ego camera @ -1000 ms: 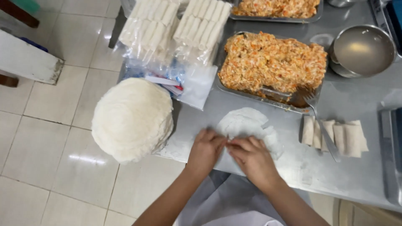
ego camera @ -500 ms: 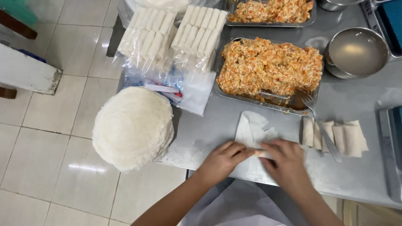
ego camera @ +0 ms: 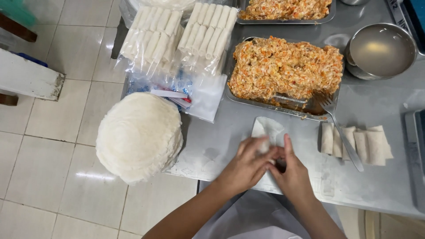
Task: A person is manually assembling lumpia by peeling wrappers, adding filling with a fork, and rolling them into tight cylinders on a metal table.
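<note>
A thin white wrapper (ego camera: 267,131) lies on the steel table (ego camera: 367,186), folded in from its sides. My left hand (ego camera: 249,164) and my right hand (ego camera: 293,174) press together on its near end, fingers curled over the fold. What is inside the wrapper is hidden. Beyond it stands a metal tray of orange and white shredded filling (ego camera: 285,71). A fork (ego camera: 340,128) leans from the tray's rim across several finished rolls (ego camera: 356,142) to the right of my hands.
A tall stack of round white wrappers (ego camera: 138,135) sits at the table's left edge, overhanging the tiled floor. Bagged rows of rolls (ego camera: 177,35) lie at the back left. A steel bowl of cloudy liquid (ego camera: 381,51) stands at the back right, a second filling tray (ego camera: 283,9) behind.
The round wrapper has been folded in from both sides into a narrow strip. My hands have come together over its near end and now roll it.
</note>
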